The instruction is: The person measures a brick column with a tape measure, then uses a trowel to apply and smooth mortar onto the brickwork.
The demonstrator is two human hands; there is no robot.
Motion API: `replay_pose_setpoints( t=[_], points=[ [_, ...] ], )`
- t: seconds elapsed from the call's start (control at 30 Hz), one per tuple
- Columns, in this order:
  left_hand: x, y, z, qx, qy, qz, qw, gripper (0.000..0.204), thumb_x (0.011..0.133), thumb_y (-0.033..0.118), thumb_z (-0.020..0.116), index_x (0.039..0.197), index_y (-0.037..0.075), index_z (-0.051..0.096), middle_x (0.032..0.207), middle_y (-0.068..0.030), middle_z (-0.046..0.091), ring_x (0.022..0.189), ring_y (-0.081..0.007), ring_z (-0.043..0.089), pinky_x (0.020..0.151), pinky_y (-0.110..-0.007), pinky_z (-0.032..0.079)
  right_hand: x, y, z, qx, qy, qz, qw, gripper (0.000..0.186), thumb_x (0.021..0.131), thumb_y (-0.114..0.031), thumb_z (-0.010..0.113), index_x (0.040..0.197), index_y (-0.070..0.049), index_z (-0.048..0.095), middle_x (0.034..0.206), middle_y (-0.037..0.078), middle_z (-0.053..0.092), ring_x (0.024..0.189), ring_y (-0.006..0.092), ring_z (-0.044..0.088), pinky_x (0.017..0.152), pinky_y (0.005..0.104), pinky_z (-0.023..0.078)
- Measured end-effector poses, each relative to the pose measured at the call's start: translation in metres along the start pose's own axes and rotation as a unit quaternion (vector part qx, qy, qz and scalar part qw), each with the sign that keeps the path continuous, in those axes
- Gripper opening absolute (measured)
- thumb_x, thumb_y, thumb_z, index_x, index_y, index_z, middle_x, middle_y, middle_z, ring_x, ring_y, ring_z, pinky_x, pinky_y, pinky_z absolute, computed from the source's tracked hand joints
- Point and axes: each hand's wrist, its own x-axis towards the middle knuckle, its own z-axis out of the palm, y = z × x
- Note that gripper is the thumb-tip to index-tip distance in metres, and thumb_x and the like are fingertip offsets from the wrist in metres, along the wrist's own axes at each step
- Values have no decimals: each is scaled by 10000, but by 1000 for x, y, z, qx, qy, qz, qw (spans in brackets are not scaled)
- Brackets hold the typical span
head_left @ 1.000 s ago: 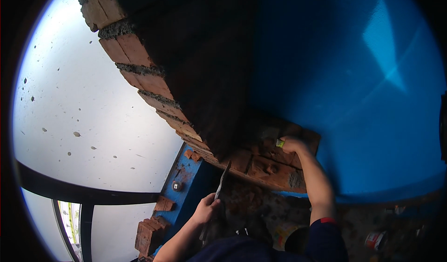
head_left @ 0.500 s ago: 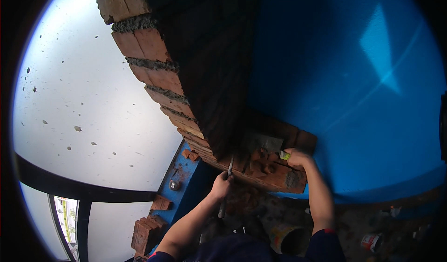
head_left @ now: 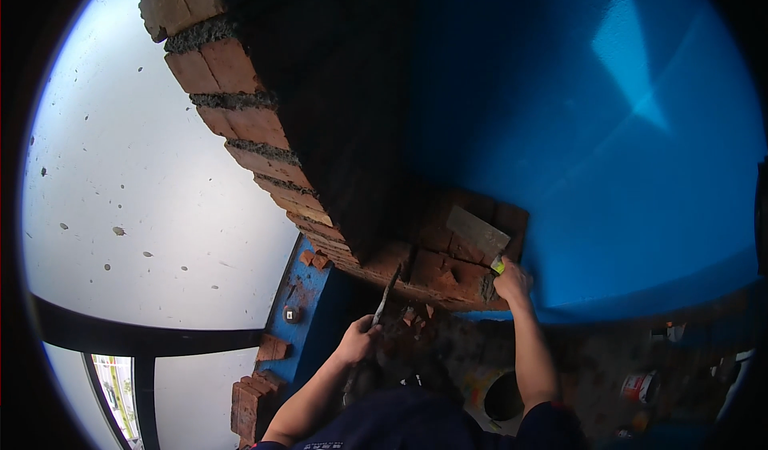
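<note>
My right hand [head_left: 512, 280] is closed round the yellow-green handle of a trowel [head_left: 478, 232] with a flat, rectangular grey blade. The blade is over the top of a low brick course [head_left: 432, 272], beside the blue wall. A few broken brick bits [head_left: 450, 277] lie on that course. My left hand [head_left: 358, 340] grips a long, narrow metal tool [head_left: 387, 292], its tip pointing up toward the brick edge; its exact kind is unclear. Reddish brick fragments [head_left: 414, 317] show just below the course's near edge, to the right of the left-hand tool.
A tall brick wall [head_left: 264, 130] with grey mortar joints rises at left. Beyond it is a white speckled panel [head_left: 152, 194]. Loose bricks [head_left: 254, 402] and a small round object [head_left: 291, 314] rest by a blue ledge [head_left: 316, 310]. A bucket [head_left: 502, 396] stands below my right forearm.
The trowel blade has swung to a slant and moved right. Most brick fragments have left the course top, and some now show below its near edge. The left-hand tool has tilted.
</note>
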Motion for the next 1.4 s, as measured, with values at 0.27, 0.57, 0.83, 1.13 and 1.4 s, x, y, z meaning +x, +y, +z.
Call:
replay_pose_setpoints(
  t=[0.27,0.57,0.83,1.13,1.4],
  points=[
    [8,-20,1,-11,33,75,997,188,887,123,486,1017,-6,530,806,-41,584,708,-116,537,638,-251,451,-80,-28,29,44,-23,-41,998,514,692,-59,550,1200,-104,490,1042,192,584,991,363,531,820,461,416],
    [52,-8,2,239,141,217,936,203,827,136,484,974,6,535,828,-242,596,815,-382,585,693,-394,464,-148,-3,83,154,-52,-23,987,569,775,-44,509,1318,-71,345,1126,228,520,1059,388,476,854,463,412],
    [17,-6,-15,317,-21,175,932,308,793,164,545,1056,4,549,896,-247,602,902,-379,575,747,-394,458,-105,-28,61,152,-8,58,987,537,745,-34,518,1270,-39,404,1114,225,535,1024,383,504,849,437,425],
    [-41,-53,-44,114,-34,101,988,260,865,97,510,1095,-25,518,923,-40,585,860,-116,522,793,-249,411,-170,-41,109,138,-45,-21,989,487,741,-36,526,1209,-36,395,1031,238,550,1004,402,494,808,483,409],
    [-29,-59,-66,128,-91,108,982,251,860,91,517,1085,-18,531,908,-29,594,867,-105,527,806,-241,408,-224,7,86,127,40,184,974,586,735,-158,571,1280,-71,377,1040,235,565,928,382,554,775,472,440]
  ],
)
